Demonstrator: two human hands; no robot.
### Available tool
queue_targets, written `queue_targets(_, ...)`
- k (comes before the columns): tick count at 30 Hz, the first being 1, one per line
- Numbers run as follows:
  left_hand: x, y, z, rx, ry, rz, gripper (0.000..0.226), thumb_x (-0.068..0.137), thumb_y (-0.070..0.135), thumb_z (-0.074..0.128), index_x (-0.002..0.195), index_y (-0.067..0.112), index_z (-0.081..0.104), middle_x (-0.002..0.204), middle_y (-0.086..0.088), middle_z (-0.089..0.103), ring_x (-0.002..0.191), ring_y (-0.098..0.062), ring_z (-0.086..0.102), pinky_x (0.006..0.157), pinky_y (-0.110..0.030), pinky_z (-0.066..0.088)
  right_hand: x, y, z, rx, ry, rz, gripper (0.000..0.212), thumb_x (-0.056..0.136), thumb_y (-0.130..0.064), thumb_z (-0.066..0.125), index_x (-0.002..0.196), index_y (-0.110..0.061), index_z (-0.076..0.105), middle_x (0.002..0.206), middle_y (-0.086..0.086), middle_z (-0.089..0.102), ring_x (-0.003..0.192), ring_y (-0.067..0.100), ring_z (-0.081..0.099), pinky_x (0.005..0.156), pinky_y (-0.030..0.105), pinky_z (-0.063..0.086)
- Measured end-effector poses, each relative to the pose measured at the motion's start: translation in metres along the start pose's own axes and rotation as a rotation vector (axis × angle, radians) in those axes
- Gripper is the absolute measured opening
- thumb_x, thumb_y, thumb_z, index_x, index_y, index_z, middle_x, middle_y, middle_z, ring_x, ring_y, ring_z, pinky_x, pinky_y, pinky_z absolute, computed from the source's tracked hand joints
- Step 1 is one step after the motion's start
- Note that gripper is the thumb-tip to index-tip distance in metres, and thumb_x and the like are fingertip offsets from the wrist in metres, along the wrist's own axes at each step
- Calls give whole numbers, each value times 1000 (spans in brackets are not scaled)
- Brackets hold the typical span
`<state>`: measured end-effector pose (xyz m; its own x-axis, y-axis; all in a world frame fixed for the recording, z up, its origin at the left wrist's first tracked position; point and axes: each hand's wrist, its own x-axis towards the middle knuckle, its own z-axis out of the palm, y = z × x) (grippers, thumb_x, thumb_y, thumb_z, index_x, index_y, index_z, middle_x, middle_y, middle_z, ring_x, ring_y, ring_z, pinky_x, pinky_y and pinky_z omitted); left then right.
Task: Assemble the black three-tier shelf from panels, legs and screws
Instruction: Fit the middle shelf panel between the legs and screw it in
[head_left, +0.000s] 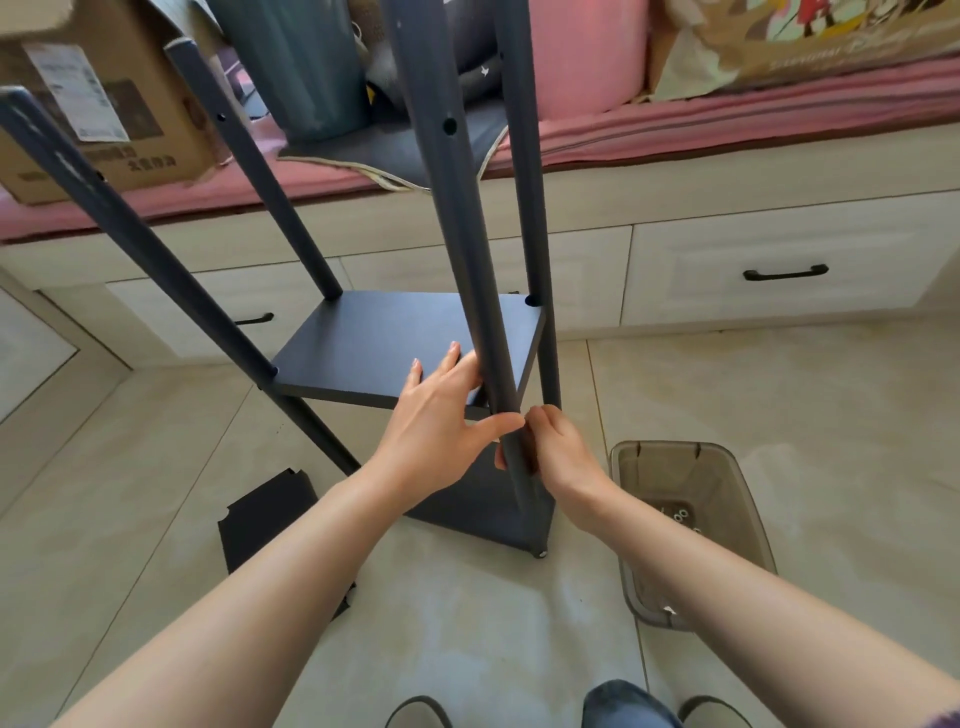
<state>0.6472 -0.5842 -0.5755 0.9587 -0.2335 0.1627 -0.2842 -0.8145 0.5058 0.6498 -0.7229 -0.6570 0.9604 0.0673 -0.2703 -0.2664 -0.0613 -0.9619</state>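
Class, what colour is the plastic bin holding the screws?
Translucent smoky grey-brown plastic bin, best seen in the head view.

Bare forearms (291, 571), blue jeans (626, 706), grey slippers (418, 713).

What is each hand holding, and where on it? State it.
Both hold the near front leg: right hand wraps it just below the middle panel; left hand presses leg and panel there.
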Motion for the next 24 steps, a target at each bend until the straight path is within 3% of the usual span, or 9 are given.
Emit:
queue_targets(4, -5, 4, -22, -137, 20, -57, 57, 89, 35, 72, 141, 29, 48, 130, 15, 61, 142, -19, 43, 123, -57, 6, -6, -16, 1, 88, 6, -20, 33, 107, -32, 25, 96, -10, 47, 70, 6, 71, 69, 17, 71, 84, 43, 57)
queue_targets(7, -12, 4, -41, -247, 31, -74, 47, 89, 32, 74, 130, 34, 52, 114, 31, 55, 128, -4, 53, 119, -58, 28, -14, -30, 7, 58, 25, -64, 32, 107, -34, 25, 93, -14, 45, 73, 10, 72, 67, 15, 71, 74, 33, 56)
queue_targets(9, -18, 2, -53, -313, 53, -78, 44, 89, 31, 74, 127, 33, 53, 117, 31, 56, 127, -1, 52, 117, -49, 36, -19, -39, 13, 42, 35, -103, 32, 108, -35, 25, 94, -14, 45, 79, 17, 71, 66, 14, 71, 60, 20, 53)
queue_targets(11, -26, -2, -65, -379, 83, -88, 46, 89, 28, 73, 131, 28, 53, 124, 27, 56, 128, 0, 51, 109, -27, 43, -24, -49, 20, 37, 39, -113, 32, 108, -35, 26, 95, -14, 45, 84, 22, 70, 65, 14, 72, 55, 15, 50)
queue_targets(13, -35, -9, -78, -431, 124, -98, 46, 89, 26, 72, 131, 26, 54, 120, 28, 56, 114, 11, 55, 88, -3, 43, -29, -58, 30, 58, 19, -90, 30, 108, -35, 25, 97, -16, 45, 82, 19, 71, 67, 16, 73, 63, 24, 54)
queue_targets(15, -46, -21, -91, -489, 174, -121, 49, 88, 25, 72, 134, 23, 54, 115, 28, 58, 99, 20, 57, 79, 3, 42, -32, -68, 41, 33, -24, -104, 29, 108, -36, 24, 98, -17, 45, 73, 10, 73, 71, 16, 73, 78, 36, 56)
queue_targets(19, -74, -50, -111, -635, 268, -216, 58, 84, 34, 73, 137, 26, 53, 119, 18, 68, 116, 1, 62, 96, -19, 51, -36, -85, 71, -77, -86, -165, 26, 108, -39, 24, 99, -24, 43, 70, -1, 75, 73, 12, 72, 90, 42, 53)
queue_targets(24, -105, -82, -120, -783, 391, -315, 63, 73, 47, 72, 133, 35, 55, 118, 27, 67, 120, 0, 60, 99, -23, 48, -36, -101, 114, -199, -132, -190, 21, 108, -36, 27, 113, -21, 42, 67, -4, 73, 67, 7, 71, 93, 40, 53)
